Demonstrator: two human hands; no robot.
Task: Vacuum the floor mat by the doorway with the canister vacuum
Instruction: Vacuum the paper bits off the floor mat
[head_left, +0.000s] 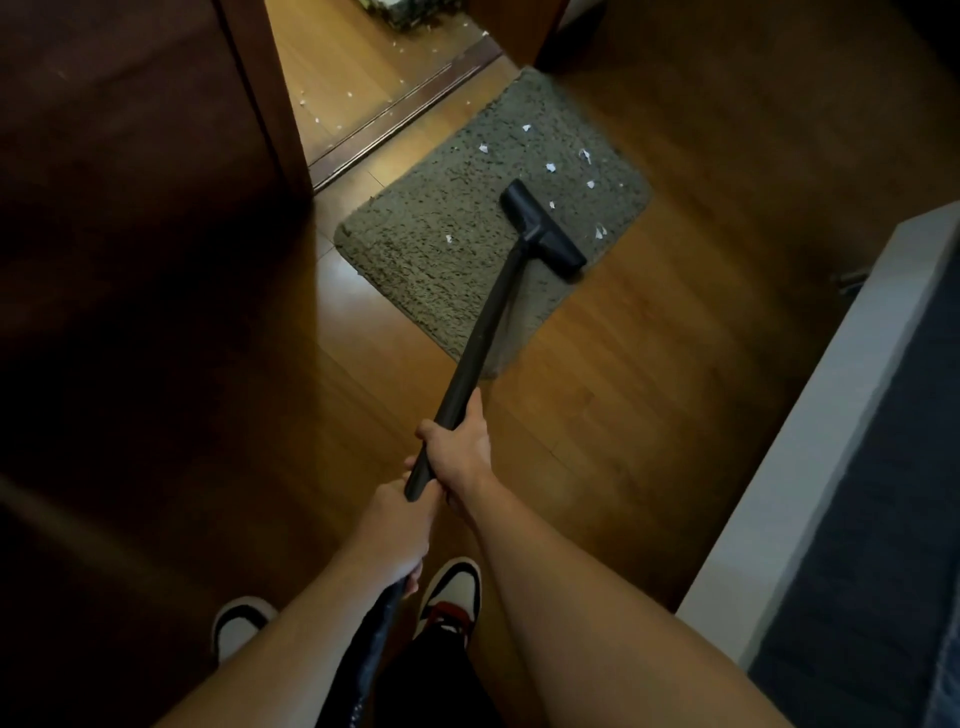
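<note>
Wooden floor (623, 389) runs to a doorway, where a grey mat (441, 218) lies. A black vacuum tube (483, 332) slants down, its head (543, 228) on the mat's right side. The right hand (460, 447) and, behind it, the left hand (395, 530) curl round the tube. White scraps (549, 167) dot the mat.

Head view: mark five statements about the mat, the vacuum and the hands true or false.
1. The vacuum head sits on the mat. True.
2. White scraps lie on the mat. True.
3. Only the right hand holds the vacuum tube. False: the left hand grips it too, behind the right hand.
4. The floor past the threshold has no scraps. False: white scraps lie there as well.
5. The person is barefoot. False: shoes show below the arms.
</note>
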